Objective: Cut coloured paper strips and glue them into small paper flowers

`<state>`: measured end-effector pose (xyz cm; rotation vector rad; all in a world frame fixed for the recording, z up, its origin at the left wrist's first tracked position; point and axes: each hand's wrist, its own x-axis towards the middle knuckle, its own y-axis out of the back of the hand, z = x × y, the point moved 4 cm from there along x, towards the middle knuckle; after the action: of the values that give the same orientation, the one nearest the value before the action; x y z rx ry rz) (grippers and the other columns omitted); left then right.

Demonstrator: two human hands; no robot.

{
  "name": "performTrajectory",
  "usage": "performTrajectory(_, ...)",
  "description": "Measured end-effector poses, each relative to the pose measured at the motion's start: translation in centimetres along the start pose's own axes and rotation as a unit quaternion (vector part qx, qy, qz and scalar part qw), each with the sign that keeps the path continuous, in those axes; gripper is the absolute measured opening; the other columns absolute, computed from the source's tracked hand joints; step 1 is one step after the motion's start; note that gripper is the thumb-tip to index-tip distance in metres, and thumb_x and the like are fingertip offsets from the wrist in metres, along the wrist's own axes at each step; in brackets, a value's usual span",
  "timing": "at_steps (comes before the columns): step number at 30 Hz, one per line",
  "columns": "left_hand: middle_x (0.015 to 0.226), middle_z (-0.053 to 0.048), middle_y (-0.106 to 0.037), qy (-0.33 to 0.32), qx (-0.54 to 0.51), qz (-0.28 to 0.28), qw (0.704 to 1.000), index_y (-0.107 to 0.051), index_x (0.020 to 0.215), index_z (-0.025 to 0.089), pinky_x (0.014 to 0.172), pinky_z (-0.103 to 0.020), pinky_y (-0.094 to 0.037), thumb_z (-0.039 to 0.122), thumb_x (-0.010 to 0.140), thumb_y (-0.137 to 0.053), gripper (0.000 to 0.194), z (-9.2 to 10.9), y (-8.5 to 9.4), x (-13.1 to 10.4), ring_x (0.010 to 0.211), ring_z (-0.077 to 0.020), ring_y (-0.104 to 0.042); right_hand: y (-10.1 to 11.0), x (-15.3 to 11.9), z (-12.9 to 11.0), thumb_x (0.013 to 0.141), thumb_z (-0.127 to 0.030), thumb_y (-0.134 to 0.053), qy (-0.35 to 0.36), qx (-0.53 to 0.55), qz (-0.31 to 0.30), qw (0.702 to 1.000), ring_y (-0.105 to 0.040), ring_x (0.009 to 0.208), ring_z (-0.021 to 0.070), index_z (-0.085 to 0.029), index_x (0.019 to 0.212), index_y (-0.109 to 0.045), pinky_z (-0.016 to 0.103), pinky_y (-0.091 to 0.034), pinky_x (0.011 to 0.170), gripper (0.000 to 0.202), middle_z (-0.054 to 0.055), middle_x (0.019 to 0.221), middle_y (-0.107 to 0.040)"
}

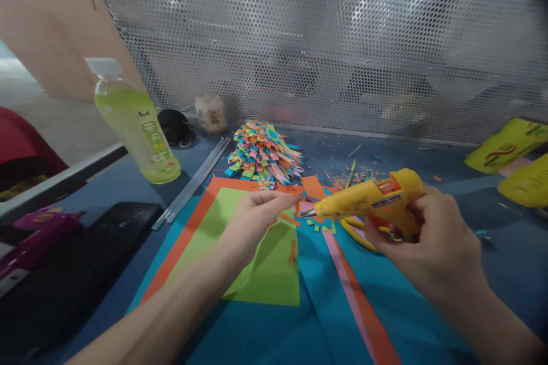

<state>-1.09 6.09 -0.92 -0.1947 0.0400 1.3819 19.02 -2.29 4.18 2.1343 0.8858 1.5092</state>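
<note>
A yellow hot glue gun (363,199) is gripped in my right hand (440,239), its metal nozzle pointing left. Close to the nozzle tip, my left hand (250,219) pinches with thumb and forefinger. What sits in that pinch is too small to make out. Beneath lie a lime green paper sheet (265,279), orange paper (180,248) and large blue paper (257,333). Just under the nozzle is a small fringed paper flower (319,224), partly hidden. Pink and orange strips (351,285) run from it towards me.
A pile of colourful fringed paper flowers (265,154) stands behind the sheets. At left are a drink bottle (137,125), clear glue sticks (192,182), a black flat object (98,274) and a purple glue gun (38,239). Paper scraps (363,174) lie before a perforated metal panel (299,40).
</note>
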Motion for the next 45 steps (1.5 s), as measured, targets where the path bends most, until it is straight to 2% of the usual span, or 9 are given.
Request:
performTrajectory(8, 0.061, -0.001, -0.06, 0.007, 0.003, 0.006, 1.0, -0.07, 0.06, 0.018, 0.052, -0.025, -0.027, 0.037, 0.058, -0.072, 0.019, 0.08, -0.04, -0.2, 0.053, -0.0075, -0.036, -0.14, -0.18, -0.12, 0.062, -0.042, -0.056, 0.007, -0.02, 0.003, 1.0, -0.05, 0.052, 0.014, -0.022, 0.064, -0.04, 0.025, -0.039, 0.042, 0.025, 0.002, 0.065, -0.051)
performTrajectory(14, 0.066, -0.003, -0.065, 0.006, 0.009, 0.008, 1.0, -0.071, 0.062, 0.018, 0.053, -0.025, -0.029, 0.038, 0.057, -0.073, 0.021, 0.07, -0.05, -0.27, 0.055, -0.0095, -0.041, -0.2, -0.62, 0.04, 0.065, -0.041, -0.058, -0.017, -0.037, -0.033, 0.999, -0.053, 0.056, 0.0162, -0.023, 0.069, -0.042, 0.026, -0.042, 0.046, 0.025, 0.004, 0.071, -0.055)
performTrajectory(18, 0.07, -0.004, -0.068, -0.004, 0.015, 0.002, 1.0, -0.071, 0.063, 0.017, 0.054, -0.025, -0.03, 0.036, 0.058, -0.071, 0.019, 0.1, -0.08, -0.28, 0.056, -0.0101, -0.043, -0.19, -0.71, 0.03, 0.066, -0.041, -0.057, -0.017, -0.029, -0.023, 0.999, -0.056, 0.063, 0.019, -0.024, 0.069, -0.038, 0.028, -0.045, 0.051, 0.025, 0.005, 0.073, -0.056)
performTrajectory(24, 0.072, -0.005, -0.069, -0.006, 0.031, -0.002, 0.999, -0.072, 0.065, 0.016, 0.051, -0.025, -0.026, 0.036, 0.06, -0.07, 0.02, 0.25, -0.22, -0.28, 0.052, -0.0078, -0.036, -0.3, -0.72, 0.18, 0.064, -0.04, -0.057, -0.019, -0.033, -0.032, 0.999, -0.054, 0.058, 0.0172, -0.024, 0.07, -0.039, 0.027, -0.042, 0.046, 0.025, 0.003, 0.071, -0.054)
performTrajectory(33, 0.064, -0.002, -0.065, -0.006, 0.037, -0.007, 0.999, -0.073, 0.065, 0.018, 0.052, -0.025, -0.026, 0.036, 0.06, -0.07, 0.019, 0.11, -0.03, -0.15, 0.054, -0.0088, -0.039, -0.07, -0.62, 0.19, 0.065, -0.041, -0.056, -0.016, -0.037, -0.03, 0.999, -0.056, 0.063, 0.0194, -0.024, 0.068, -0.037, 0.028, -0.044, 0.047, 0.026, 0.005, 0.073, -0.056)
performTrajectory(39, 0.064, -0.002, -0.065, 0.004, 0.033, -0.008, 0.999, -0.073, 0.065, 0.019, 0.052, -0.025, -0.027, 0.037, 0.059, -0.07, 0.02, 0.01, -0.07, -0.15, 0.052, -0.0085, -0.038, -0.19, -0.94, 0.14, 0.068, -0.041, -0.057, 0.02, -0.07, -0.026, 0.997, -0.054, 0.057, 0.0184, -0.024, 0.072, -0.04, 0.028, -0.042, 0.043, 0.024, 0.004, 0.072, -0.056)
performTrajectory(45, 0.061, -0.002, -0.063, -0.001, 0.029, 0.002, 1.0, -0.072, 0.063, 0.017, 0.051, -0.025, -0.027, 0.035, 0.058, -0.07, 0.019, 0.36, -0.13, -0.25, 0.052, -0.009, -0.039, -0.15, -0.78, 0.27, 0.066, -0.041, -0.058, 0.015, -0.077, -0.037, 0.996, -0.054, 0.055, 0.0185, -0.024, 0.072, -0.043, 0.027, -0.041, 0.041, 0.023, 0.004, 0.069, -0.054)
